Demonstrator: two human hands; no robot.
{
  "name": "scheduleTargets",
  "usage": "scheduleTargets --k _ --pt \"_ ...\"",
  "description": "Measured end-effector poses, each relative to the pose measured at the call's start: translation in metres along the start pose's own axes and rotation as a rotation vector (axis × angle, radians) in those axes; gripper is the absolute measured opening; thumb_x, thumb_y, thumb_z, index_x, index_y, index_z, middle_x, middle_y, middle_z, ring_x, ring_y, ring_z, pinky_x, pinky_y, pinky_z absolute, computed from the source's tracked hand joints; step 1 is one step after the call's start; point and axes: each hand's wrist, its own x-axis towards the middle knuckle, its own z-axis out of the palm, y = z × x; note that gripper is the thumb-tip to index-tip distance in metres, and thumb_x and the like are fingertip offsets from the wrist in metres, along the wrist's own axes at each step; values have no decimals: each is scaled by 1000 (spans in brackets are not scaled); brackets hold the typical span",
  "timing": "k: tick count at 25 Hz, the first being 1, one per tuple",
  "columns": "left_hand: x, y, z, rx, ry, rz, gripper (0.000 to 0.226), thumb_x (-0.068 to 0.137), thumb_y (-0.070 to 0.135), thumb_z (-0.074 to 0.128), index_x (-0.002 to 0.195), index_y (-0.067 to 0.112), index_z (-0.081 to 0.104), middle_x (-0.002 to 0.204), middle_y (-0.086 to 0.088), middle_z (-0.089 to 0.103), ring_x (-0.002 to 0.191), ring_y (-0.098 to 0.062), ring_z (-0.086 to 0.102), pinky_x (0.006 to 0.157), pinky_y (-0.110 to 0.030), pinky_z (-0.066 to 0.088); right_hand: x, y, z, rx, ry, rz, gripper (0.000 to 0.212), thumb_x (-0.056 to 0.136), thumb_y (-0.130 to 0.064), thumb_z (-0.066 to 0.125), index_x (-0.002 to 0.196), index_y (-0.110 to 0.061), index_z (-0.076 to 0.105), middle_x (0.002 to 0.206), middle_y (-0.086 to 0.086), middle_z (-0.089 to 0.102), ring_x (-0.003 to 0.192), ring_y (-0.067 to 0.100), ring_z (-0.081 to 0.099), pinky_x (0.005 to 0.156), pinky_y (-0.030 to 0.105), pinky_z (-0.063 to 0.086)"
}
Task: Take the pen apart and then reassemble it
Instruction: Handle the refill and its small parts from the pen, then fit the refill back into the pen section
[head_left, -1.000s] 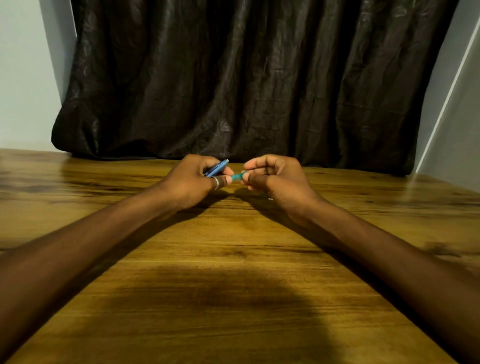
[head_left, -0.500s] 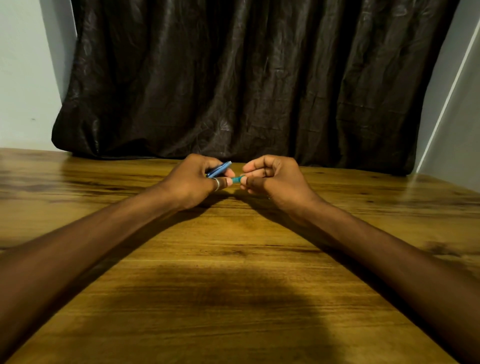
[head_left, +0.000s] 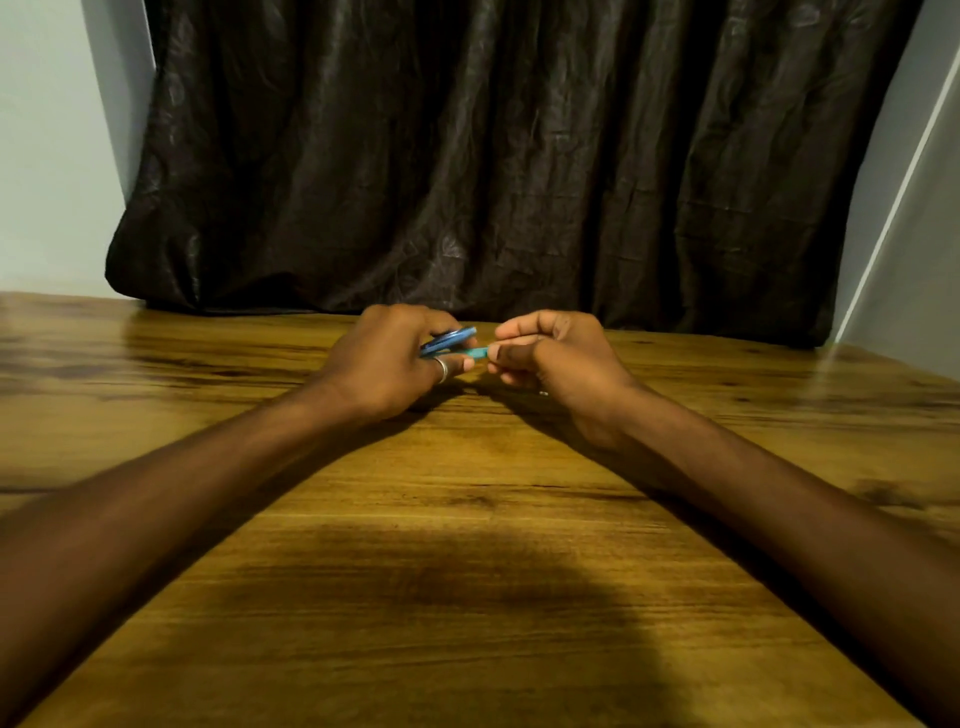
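Note:
My left hand (head_left: 387, 358), with a ring on one finger, is closed around a blue pen piece (head_left: 451, 338) that sticks out up and to the right between its fingers. A short teal pen part (head_left: 477, 354) bridges the small gap between both hands. My right hand (head_left: 558, 353) pinches the right end of that teal part with thumb and forefinger. Both hands hover just above the wooden table (head_left: 467, 519) near its far edge. The rest of the pen is hidden inside my fists.
A dark crumpled curtain (head_left: 493, 156) hangs behind the table's far edge. Pale walls stand at left and right. My forearms stretch across the table, and a shadow lies on the near part of the wood.
The hands stay almost in place; the gap between them with the teal part has barely changed.

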Motion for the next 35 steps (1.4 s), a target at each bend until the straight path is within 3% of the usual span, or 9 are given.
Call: scheduleTargets --k 4,10,17,19,23,27,32,35 --pt "-3 3 -1 217 59 172 14 93 31 68 106 29 73 97 8 65 89 -16 62 70 -40 52 3 3 -1 36 26 36 20 86 7 68 105 3 66 78 15 71 64 11 68 58 18 55" --pt "-2 -9 -1 180 -121 -53 17 93 40 68 102 28 76 88 6 71 80 -13 63 70 -40 55 19 5 -18 -192 197 -57 7 89 -13 69 87 -19 71 82 3 76 77 12 74 56 23 52" --pt "4 -13 3 156 -251 -169 17 91 35 71 105 27 77 92 5 74 85 -12 65 80 -43 57 23 12 -35 -421 232 -126 10 90 -18 69 84 -26 71 82 -4 75 82 9 72 68 29 59" --pt "4 -12 3 144 -243 -178 19 90 36 72 104 25 77 93 3 75 86 -15 66 81 -45 57 24 13 -38 -529 232 -161 9 89 -19 69 83 -25 73 79 -8 73 80 5 68 69 25 55" --pt "5 -9 -2 92 -185 -195 24 91 43 70 105 24 74 92 1 74 87 -17 67 83 -49 57 23 18 -46 -701 162 -145 21 87 -12 65 71 -24 72 72 -13 70 73 -1 65 59 15 48" --pt "4 -4 -2 54 -195 -200 37 93 50 64 119 24 70 107 0 74 96 -17 67 89 -48 56 23 25 -49 -713 51 -46 25 77 -6 64 62 -22 74 60 -16 71 59 -7 66 44 13 49" --pt "2 -5 5 21 -187 -132 45 102 45 51 138 20 60 135 -7 64 124 -23 59 108 -45 45 23 27 -49 -833 -76 -63 16 76 -10 70 65 -19 77 56 -14 71 52 -6 64 43 14 46" --pt "3 -5 8 -1 -169 -106 42 105 36 48 143 19 56 136 -9 61 127 -23 55 110 -34 40 26 24 -52 -955 -84 -111 18 80 -11 70 67 -21 76 58 -14 70 60 -7 63 58 16 48"
